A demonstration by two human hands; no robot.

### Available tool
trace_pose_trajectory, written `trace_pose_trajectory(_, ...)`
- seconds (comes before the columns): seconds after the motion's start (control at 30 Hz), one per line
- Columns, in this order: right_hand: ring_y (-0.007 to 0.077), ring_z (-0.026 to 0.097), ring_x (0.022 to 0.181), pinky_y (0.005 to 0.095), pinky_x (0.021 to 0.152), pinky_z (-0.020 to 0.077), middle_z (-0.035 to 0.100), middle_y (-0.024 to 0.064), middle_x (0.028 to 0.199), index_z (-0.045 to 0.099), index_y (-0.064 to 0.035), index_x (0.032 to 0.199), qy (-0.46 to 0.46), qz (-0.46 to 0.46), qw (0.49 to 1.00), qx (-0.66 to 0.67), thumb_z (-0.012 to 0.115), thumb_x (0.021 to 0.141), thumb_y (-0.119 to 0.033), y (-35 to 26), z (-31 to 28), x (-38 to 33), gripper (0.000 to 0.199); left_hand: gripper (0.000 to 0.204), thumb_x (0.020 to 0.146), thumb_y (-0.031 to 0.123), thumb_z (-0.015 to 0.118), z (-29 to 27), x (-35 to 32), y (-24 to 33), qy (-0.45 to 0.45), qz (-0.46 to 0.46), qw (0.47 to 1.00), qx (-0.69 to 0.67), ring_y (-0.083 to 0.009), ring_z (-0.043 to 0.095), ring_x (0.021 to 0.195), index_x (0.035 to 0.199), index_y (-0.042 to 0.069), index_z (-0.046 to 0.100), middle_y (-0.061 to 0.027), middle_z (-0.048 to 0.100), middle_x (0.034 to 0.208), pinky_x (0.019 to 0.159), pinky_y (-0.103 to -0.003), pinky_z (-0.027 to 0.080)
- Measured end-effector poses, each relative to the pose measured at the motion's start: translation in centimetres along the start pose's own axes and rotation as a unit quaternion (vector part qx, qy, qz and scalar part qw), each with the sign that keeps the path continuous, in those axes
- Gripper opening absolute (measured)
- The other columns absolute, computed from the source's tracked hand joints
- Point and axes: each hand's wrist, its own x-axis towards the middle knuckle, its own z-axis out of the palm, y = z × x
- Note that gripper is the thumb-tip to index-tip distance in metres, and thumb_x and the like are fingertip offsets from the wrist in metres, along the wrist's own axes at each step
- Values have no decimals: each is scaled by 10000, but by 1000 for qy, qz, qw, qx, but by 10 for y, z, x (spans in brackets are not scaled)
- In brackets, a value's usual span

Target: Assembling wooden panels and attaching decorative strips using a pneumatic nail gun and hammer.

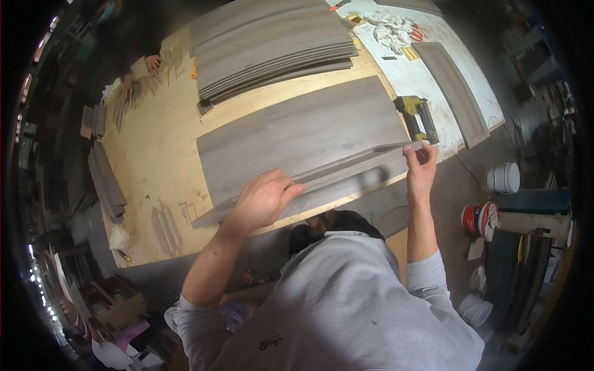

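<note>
A large grey wood-grain panel (297, 127) lies flat on the bench before me. Along its near edge runs a long, narrow grey wood strip (352, 172). Toward the strip's left part, my left hand (263, 199) is closed on it, thumb pointing right along it. My right hand (421, 164) pinches the strip's right end between thumb and fingers. Just beyond that hand a yellow-green and black nail gun (413, 117) rests at the panel's right edge. Part of the strip is hidden beneath my left hand.
Behind the panel rises a stack of grey boards (272, 52). A co-worker's hands (153, 63) touch thin strips at the far left. More grey boards (105, 179) lie along the left edge. To the right are a framed panel (451, 93), white rags (391, 31) and buckets (504, 178) on the floor.
</note>
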Motion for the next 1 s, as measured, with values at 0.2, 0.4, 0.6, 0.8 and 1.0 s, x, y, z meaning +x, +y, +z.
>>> trace_pose_trajectory(0.2,159,633,986,302,900,488,679,109,1071,569,-4,1229,-5,1,1000,-22,810,867,-214,1,4,6,482,405,1056,357,491,-6,1,5,24,-34,999,1,-375,605,997,972,26,710,-166,637,1018,857,-469,488)
trace_pose_trajectory(0.4,211,561,1154,357,934,467,594,103,1311,501,-53,1435,-78,103,992,8,605,917,-637,16,2,17,788,379,1014,389,550,-3,0,-14,107,-55,992,48,-373,655,1000,1018,56,731,-135,706,1044,877,-472,510)
trace_pose_trajectory(0.6,267,468,1341,518,943,526,452,145,1515,345,-87,1570,-191,370,891,181,401,873,-851,24,-2,41,1036,340,991,270,607,-1,-113,-109,387,-276,871,125,-371,655,1055,1206,16,677,-206,687,1165,956,-451,502)
trace_pose_trajectory(0.8,216,719,815,396,786,623,740,106,1037,702,-58,1118,-348,502,715,340,616,921,-431,121,-7,75,430,625,1005,412,515,76,-124,-64,594,-302,428,-610,-346,580,1223,1465,-5,447,-179,568,1385,884,-456,562)
trace_pose_trajectory(1.0,212,688,1036,352,917,563,687,119,1180,576,-17,1343,-405,362,791,283,620,926,-249,83,-36,109,479,487,1066,279,417,188,-101,-107,535,-118,811,-204,-344,538,1294,1446,-24,435,-198,546,1410,1096,-451,460)
